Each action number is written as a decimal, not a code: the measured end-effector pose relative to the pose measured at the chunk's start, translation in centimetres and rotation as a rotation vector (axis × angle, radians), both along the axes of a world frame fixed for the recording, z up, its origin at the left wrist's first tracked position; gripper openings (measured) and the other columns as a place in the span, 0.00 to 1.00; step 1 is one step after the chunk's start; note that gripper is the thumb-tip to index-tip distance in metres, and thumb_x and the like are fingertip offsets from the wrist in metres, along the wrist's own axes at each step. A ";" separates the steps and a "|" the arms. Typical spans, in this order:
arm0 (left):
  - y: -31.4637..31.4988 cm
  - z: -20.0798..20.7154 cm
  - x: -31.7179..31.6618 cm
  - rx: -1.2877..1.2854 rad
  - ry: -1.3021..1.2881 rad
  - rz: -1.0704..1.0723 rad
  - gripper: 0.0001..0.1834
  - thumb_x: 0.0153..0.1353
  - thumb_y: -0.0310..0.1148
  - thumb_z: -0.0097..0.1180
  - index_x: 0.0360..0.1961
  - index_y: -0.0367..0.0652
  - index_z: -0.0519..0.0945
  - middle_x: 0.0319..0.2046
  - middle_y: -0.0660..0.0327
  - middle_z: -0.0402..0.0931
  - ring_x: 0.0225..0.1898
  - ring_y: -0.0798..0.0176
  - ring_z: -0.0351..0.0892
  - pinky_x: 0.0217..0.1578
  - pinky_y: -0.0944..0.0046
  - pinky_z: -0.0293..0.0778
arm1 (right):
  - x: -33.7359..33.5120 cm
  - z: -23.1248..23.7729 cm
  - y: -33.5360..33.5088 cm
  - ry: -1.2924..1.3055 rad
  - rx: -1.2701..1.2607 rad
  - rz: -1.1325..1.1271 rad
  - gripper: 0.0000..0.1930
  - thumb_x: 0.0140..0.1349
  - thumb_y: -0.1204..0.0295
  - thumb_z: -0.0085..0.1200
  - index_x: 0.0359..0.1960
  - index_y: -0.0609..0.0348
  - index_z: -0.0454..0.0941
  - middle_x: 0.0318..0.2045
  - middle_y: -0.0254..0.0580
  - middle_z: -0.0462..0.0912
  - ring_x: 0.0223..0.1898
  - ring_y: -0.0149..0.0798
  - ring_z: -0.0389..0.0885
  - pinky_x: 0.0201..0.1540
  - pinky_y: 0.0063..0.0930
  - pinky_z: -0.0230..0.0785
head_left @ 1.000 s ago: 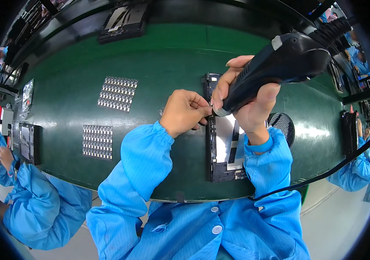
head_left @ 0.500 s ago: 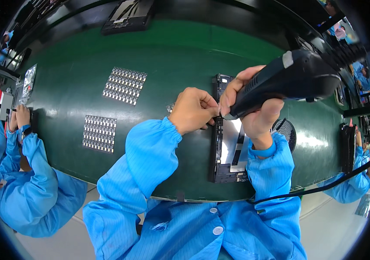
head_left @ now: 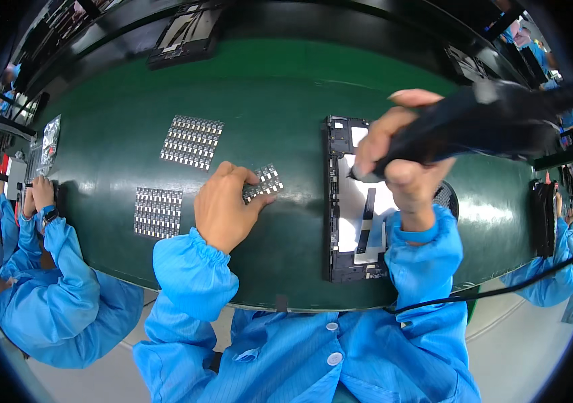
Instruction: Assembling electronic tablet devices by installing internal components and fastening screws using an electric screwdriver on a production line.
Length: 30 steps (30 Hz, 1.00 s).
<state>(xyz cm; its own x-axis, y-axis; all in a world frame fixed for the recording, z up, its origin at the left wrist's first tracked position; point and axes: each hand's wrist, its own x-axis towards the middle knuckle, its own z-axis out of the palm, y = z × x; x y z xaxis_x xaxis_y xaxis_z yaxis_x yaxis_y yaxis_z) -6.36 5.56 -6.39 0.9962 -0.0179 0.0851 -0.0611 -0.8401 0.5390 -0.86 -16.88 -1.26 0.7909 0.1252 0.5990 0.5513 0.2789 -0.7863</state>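
Note:
My left hand (head_left: 224,207) is closed at the edge of a small sheet of little black pieces with white patches (head_left: 267,181), thumb and index finger on either side of it. My right hand (head_left: 404,144) is wrapped round a black corded hand-held tool (head_left: 474,127), blurred by motion, its narrow nose pointing down-left; its exact kind does not show. Under that nose lies an open black flat device housing (head_left: 333,201) with a silver plate (head_left: 351,218) and dark strips inside. Part of its right side is hidden behind my right hand and sleeve.
Two larger sheets of the same pieces (head_left: 191,142) (head_left: 157,213) lie to the left on the green table (head_left: 266,94). A round black mesh object (head_left: 446,198) sits behind my right wrist. Another black housing (head_left: 185,33) rests at the back. A co-worker (head_left: 51,289) sits at left; a black cable (head_left: 488,293) crosses at right.
My left hand has moved left, away from the housing, to the small sheet. My right hand has lifted the tool slightly to the right, off the housing's left edge.

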 end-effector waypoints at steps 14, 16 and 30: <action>-2.0 0.1 2.7 -0.047 -0.014 -0.208 0.21 0.35 0.27 0.73 0.34 0.36 0.79 0.28 0.59 0.72 0.27 0.64 0.67 0.28 0.66 0.69 | -5.8 -0.4 -16.4 0.048 0.122 -0.573 0.23 0.49 0.86 0.60 0.47 0.68 0.66 0.18 0.40 0.77 0.15 0.32 0.74 0.19 0.24 0.68; -1.8 -0.1 3.1 -0.043 0.012 -0.247 0.21 0.35 0.26 0.73 0.33 0.36 0.79 0.29 0.60 0.72 0.27 0.64 0.67 0.28 0.66 0.69 | -5.6 -1.6 -16.9 0.087 0.130 -0.609 0.20 0.49 0.86 0.61 0.44 0.67 0.69 0.18 0.39 0.77 0.15 0.31 0.75 0.19 0.22 0.67; -2.0 0.7 4.1 -0.419 0.376 -0.130 0.10 0.45 0.14 0.65 0.29 0.32 0.79 0.22 0.64 0.76 0.26 0.75 0.74 0.31 0.76 0.73 | -3.1 -3.4 -17.1 0.146 0.045 -0.628 0.15 0.48 0.83 0.64 0.37 0.67 0.73 0.16 0.35 0.78 0.15 0.26 0.74 0.18 0.19 0.65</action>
